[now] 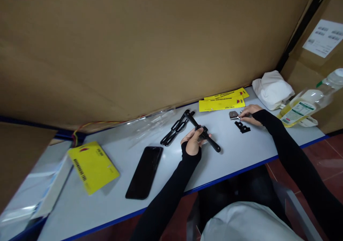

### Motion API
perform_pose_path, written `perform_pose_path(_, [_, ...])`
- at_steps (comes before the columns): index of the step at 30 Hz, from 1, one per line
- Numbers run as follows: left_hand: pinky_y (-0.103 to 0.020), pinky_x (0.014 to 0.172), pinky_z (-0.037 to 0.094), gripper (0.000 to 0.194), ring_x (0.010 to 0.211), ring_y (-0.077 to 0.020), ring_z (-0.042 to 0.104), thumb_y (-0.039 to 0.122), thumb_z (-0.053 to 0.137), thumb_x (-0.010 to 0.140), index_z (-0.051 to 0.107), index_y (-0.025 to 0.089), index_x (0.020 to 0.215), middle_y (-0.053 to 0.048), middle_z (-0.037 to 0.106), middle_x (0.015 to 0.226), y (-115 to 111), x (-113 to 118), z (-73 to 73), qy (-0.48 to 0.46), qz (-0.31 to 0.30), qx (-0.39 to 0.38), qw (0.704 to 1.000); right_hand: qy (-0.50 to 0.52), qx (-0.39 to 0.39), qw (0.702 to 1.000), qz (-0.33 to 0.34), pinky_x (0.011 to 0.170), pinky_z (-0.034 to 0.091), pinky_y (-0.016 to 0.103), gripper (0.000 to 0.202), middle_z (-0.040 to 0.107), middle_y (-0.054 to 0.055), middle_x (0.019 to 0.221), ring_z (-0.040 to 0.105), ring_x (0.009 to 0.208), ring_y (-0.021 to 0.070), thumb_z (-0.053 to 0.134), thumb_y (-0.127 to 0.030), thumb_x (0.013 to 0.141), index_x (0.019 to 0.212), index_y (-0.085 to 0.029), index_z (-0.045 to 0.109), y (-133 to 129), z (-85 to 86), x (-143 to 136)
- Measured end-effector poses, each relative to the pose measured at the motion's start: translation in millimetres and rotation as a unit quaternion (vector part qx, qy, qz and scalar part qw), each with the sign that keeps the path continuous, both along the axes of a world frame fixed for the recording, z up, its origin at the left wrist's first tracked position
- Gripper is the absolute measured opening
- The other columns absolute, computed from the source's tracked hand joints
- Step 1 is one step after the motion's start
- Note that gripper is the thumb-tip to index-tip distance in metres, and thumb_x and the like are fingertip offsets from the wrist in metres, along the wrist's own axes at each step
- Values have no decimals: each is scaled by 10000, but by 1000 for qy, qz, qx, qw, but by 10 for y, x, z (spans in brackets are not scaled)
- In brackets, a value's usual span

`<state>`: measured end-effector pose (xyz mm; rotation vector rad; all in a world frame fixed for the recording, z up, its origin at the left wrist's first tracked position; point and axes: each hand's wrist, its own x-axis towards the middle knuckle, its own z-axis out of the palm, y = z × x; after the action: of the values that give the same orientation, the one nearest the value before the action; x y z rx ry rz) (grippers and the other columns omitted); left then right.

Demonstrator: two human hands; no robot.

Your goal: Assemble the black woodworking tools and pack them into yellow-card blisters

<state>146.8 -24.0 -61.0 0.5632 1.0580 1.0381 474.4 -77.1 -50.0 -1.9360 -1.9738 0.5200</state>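
My left hand [193, 141] is closed around the middle of a black two-handled tool [213, 144], held slanting above the table. To the right, my right hand [250, 114] pinches a small shiny metal piece [239, 119], too small to make out fully. Beside those fingertips lie flat grey metal blades [233, 115], and just below them are small black parts [242, 127]. More black handled frames [174, 132] lie side by side on the table, left of the held tool.
A black phone [144, 172] and a yellow card [93, 166] lie at the left. Further yellow cards [222, 104] and clear plastic sleeves [152, 123] are along the cardboard wall. A bottle of yellow liquid [297, 109] and a white cloth bundle [272, 89] stand at the right.
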Motion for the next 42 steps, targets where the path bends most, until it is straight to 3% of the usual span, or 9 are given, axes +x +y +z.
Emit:
perform_pose_path(4, [-372,640,697,403,743,-209,737,226,971,557,807,73,891,-100,768,821,-33,25,35,0,-1,3,1000,2,9,1000,-27,676,440,307,271,827,60,893,669,756,194,729,-454,907,927,-237,890,11,-71,-5])
perform_pose_path(9, [-391,651,697,383,726,-204,726,209,965,552,813,76,878,-93,761,798,-74,62,103,-13,3,-1,1000,54,24,995,-78,604,450,305,141,795,47,764,642,627,175,808,-350,820,826,-225,873,33,-51,-112])
perform_pose_path(12, [-403,638,694,386,700,-204,717,215,975,526,812,73,845,-88,751,767,-73,75,110,-20,12,-2,1000,124,139,979,-79,621,503,319,150,776,48,753,652,637,183,796,-356,871,824,-225,854,8,91,-385])
perform_pose_path(15, [-404,627,688,411,688,-209,715,216,984,490,812,73,834,-87,748,749,-81,89,104,-23,15,-6,1000,169,309,935,-34,695,572,348,167,790,63,876,680,729,197,755,-387,957,905,-254,842,-30,233,-831])
perform_pose_path(21, [-396,710,686,397,686,-186,724,267,988,544,808,96,855,-69,766,792,-179,98,191,-23,-11,5,1000,106,453,873,147,720,595,337,195,774,67,930,647,806,188,666,-120,1005,1064,-249,800,2,153,-1492])
perform_pose_path(29, [-345,680,655,463,765,-201,739,310,995,513,824,111,896,-87,787,905,-190,133,113,9,19,6,1000,-27,519,846,119,693,586,351,184,734,112,927,604,827,221,656,-50,980,1066,-171,764,-80,47,-1656])
perform_pose_path(34, [-304,634,616,481,758,-206,739,321,979,502,832,116,912,-103,795,912,-157,146,14,28,34,11,999,6,455,885,98,699,573,348,184,748,100,861,614,801,216,664,-74,983,954,-187,806,-85,37,-1738])
perform_pose_path(38, [-283,609,610,484,738,-194,734,336,979,513,836,114,919,-113,801,944,-166,139,12,33,20,8,999,206,282,936,37,670,557,308,143,766,48,805,652,723,173,773,-323,967,876,-236,840,-47,56,-1674])
perform_pose_path(42, [-278,614,619,462,755,-191,734,356,981,537,834,116,904,-115,797,971,-205,146,50,48,13,22,999,341,118,932,-31,621,545,295,349,784,56,758,661,628,163,888,-544,796,798,-200,832,-37,138,-1615])
